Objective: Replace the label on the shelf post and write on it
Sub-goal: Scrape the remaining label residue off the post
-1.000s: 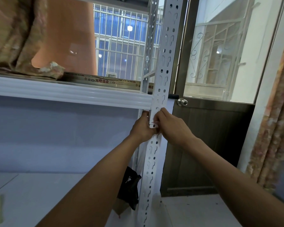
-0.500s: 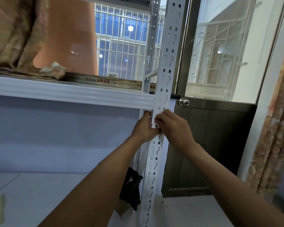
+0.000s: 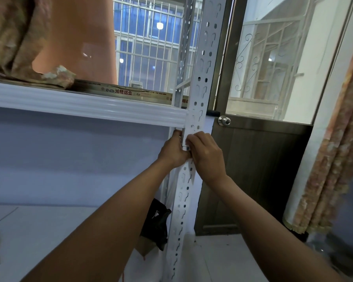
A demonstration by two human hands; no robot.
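Both arms reach up. The left grip is curled round the edge of the shelf post, and the right grip pinches the small white label between them, just under the shelf beam. Since one second ago neither grip has left this spot, so I judge the label step unfinished, and the writing must wait.
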